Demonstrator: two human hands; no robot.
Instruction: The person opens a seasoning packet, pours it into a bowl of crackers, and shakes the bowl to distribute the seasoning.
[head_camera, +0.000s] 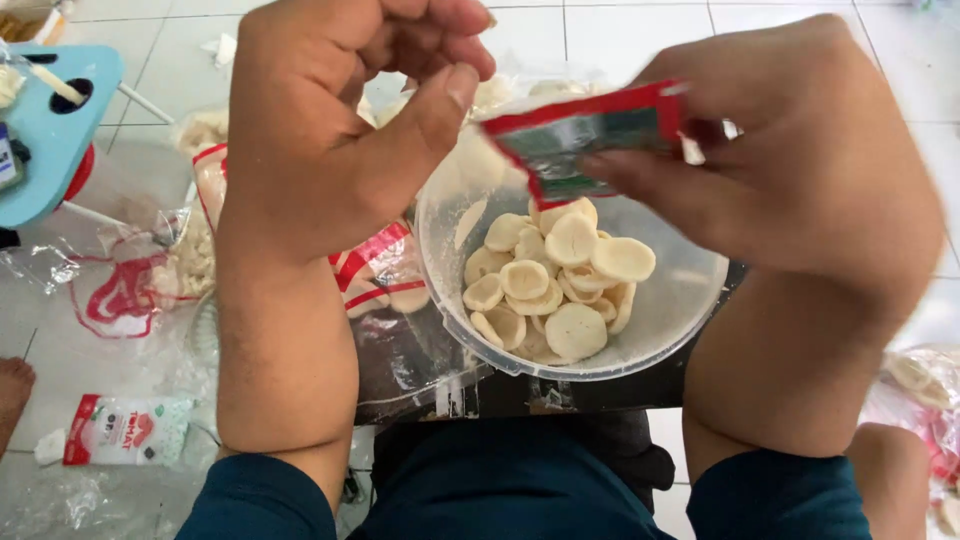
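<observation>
My right hand pinches a small red and green sachet above a clear plastic bowl. The bowl holds several pale round crackers. My left hand hovers just left of the sachet with its fingers curled and the thumb pointing toward the sachet's edge; I cannot tell if it touches it. Both forearms wear dark blue sleeves. The bowl rests on a dark scale-like platform in front of my lap.
Clear plastic bags with red print hold more crackers at the left. A small white and red packet lies on the tiled floor. A light blue stool-like object stands at far left. Another bag is at right.
</observation>
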